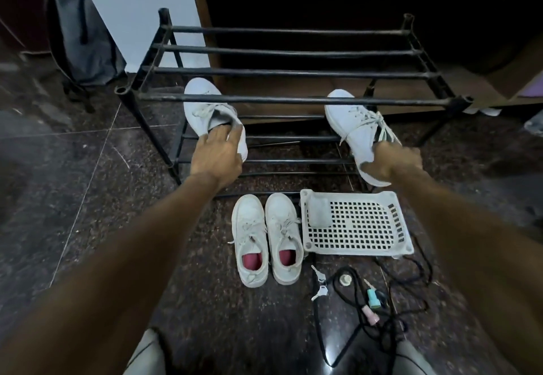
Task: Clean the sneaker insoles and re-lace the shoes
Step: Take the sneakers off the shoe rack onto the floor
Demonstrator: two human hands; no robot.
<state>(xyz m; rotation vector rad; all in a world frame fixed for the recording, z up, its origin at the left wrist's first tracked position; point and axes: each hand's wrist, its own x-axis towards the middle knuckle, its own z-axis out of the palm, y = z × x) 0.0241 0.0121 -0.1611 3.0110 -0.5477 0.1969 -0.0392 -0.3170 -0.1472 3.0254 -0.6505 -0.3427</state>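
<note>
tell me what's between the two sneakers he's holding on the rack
In the head view, only the black rack's bars and dark floor seen through them lie between the left-hand sneaker and the right-hand sneaker. No other shoe sits there.
</note>
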